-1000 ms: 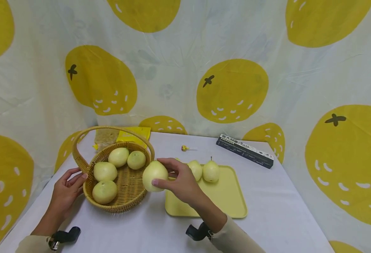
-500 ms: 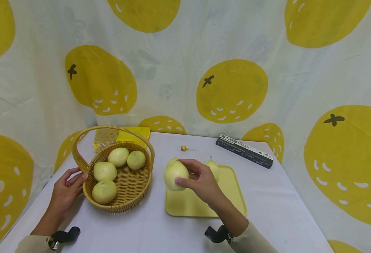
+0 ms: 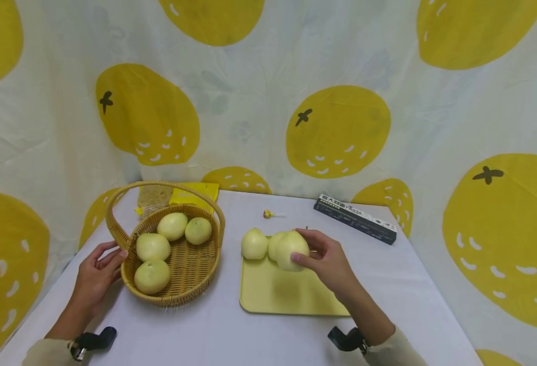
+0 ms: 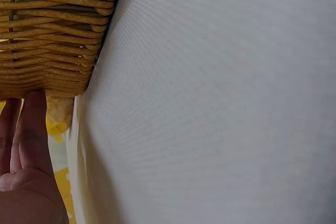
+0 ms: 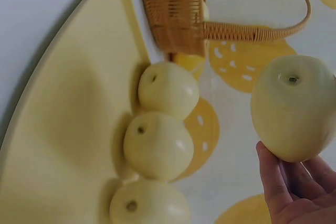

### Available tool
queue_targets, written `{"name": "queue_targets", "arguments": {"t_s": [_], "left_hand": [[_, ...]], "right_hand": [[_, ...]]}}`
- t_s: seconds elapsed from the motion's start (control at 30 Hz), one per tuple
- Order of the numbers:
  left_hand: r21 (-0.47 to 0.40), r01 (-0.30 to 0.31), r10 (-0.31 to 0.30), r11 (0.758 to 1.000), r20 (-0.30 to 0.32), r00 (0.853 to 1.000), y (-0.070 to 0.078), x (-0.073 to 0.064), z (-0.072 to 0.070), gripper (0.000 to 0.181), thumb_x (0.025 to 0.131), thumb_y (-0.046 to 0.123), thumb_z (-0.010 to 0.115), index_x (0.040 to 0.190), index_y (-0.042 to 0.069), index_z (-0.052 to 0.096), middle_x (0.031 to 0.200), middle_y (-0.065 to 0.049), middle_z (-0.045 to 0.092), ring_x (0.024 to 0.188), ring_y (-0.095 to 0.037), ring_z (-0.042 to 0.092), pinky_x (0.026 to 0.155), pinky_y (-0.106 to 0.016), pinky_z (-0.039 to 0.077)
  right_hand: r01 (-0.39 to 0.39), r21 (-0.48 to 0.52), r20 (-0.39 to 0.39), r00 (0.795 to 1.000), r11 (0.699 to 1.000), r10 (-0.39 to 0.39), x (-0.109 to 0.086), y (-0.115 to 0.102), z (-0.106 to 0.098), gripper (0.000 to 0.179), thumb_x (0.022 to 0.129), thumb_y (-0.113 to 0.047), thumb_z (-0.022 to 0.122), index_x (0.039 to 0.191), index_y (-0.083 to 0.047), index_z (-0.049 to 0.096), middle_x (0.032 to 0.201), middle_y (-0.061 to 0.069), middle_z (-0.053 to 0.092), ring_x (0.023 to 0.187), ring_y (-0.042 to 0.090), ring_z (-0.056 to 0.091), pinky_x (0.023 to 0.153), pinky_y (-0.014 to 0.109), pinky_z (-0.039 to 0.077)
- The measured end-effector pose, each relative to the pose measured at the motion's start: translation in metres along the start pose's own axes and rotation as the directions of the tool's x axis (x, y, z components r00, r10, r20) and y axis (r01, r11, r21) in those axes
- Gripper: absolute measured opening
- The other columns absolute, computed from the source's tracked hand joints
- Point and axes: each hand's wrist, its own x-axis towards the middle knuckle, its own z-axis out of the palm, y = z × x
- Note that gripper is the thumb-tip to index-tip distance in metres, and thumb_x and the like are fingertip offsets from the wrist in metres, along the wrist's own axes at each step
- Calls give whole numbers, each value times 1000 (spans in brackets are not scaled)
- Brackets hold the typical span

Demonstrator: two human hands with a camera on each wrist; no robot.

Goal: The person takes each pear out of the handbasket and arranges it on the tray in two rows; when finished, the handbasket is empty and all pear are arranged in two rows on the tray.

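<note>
In the head view my right hand (image 3: pixel 327 256) pinches a pale yellow pear (image 3: pixel 292 250) over the yellow tray (image 3: pixel 291 300), with thumb in front and fingers behind. The right wrist view shows this pear (image 5: pixel 294 108) raised off the tray, near three others in a row. Of these, a left pear (image 3: pixel 254 244) is in plain sight from the head; the others are partly or mostly hidden behind the held pear and hand. My left hand (image 3: pixel 96 274) touches the left side of the wicker basket (image 3: pixel 190 269), its fingers (image 4: pixel 34 129) straight against the woven wall.
Several pale round fruits (image 3: pixel 153 247) lie along the basket's left and back sides, under an arched handle (image 3: pixel 158 184). Behind it are a yellow packet (image 3: pixel 199 190) and a brown packet (image 3: pixel 154 195). A lollipop (image 3: pixel 268 214) and a long black box (image 3: pixel 355 218) lie farther back.
My right hand has carried the pear rightward from beside the basket to over the tray, uncovering the left pear there. My left hand and the basket stay in place.
</note>
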Motion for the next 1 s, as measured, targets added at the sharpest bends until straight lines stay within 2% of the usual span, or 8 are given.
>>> {"name": "queue_targets", "arguments": {"t_s": [0.17,0.4,0.77,1.0], "left_hand": [[-24,-29,29,999,2,1000,0,-1,0,32,101,17,74,129,26,63,104,23,78,88,1,77,70,-21,64],[-11,-23,23,1000,-9,1000,1,-1,1,34,100,22,76,131,25,62,104,24,78,88,2,77,70,-21,64],[-18,-16,16,1000,-8,1000,-1,0,0,36,100,22,77,132,25,62,104,25,78,88,1,77,70,-21,64],[-8,-7,7,1000,-9,1000,1,0,1,36,100,24,77,133,26,62,103,26,77,88,2,77,70,-20,64]], "right_hand": [[7,-10,-24,1000,1000,-7,-3,6,-18,61,91,-23,87,146,-19,63,144,11,67,118,21,71,94,24,62],[39,-38,-50,998,998,-41,-2,15,-41,61,93,-22,85,149,-15,60,147,14,65,113,10,71,93,20,61],[5,-150,-90,996,989,-19,2,37,-72,66,94,-28,84,152,-15,57,148,16,64,111,6,69,92,15,58],[18,-203,-67,997,979,-32,16,60,-97,66,95,-26,83,154,-14,55,147,19,64,107,6,69,90,16,58]]}}
